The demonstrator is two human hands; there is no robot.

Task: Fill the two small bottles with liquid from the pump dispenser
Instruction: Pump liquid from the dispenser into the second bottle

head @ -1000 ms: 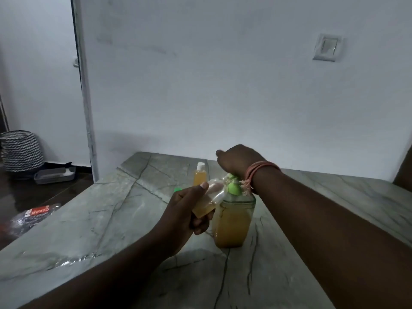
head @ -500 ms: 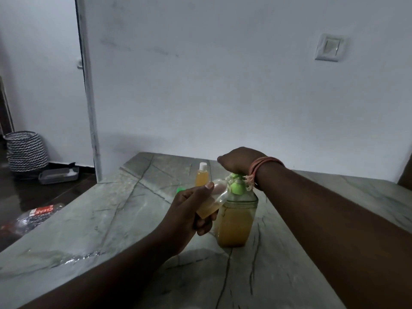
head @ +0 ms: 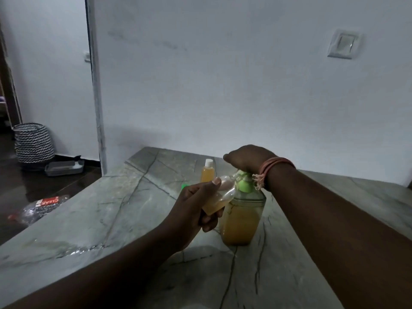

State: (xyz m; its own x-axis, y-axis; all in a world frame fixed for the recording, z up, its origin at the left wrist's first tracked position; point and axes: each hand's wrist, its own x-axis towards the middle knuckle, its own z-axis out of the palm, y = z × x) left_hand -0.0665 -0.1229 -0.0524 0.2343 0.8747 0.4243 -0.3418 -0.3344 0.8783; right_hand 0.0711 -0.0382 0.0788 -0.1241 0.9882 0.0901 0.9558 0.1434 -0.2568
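Note:
The pump dispenser (head: 242, 219), a clear bottle of amber liquid with a green pump top, stands on the marble table (head: 111, 219). My right hand (head: 245, 159) lies over the pump head with its fingers curled down around it. My left hand (head: 194, 206) grips a small clear bottle (head: 223, 197), tilted, with its mouth up against the pump's nozzle. Amber liquid fills its lower part. The second small bottle (head: 208, 172), full of amber liquid and closed with a white cap, stands upright just behind. A small green cap (head: 184, 186) lies beyond my left hand.
The table runs up to a white wall with a switch (head: 343, 44). The table's left edge drops to a dark floor, where a crumpled plastic bottle (head: 40, 208), a grey tray (head: 64, 167) and a patterned basket (head: 33, 141) sit.
Both hands keep their holds on the pump head and the small bottle. The view has drifted slightly; nothing else has visibly moved.

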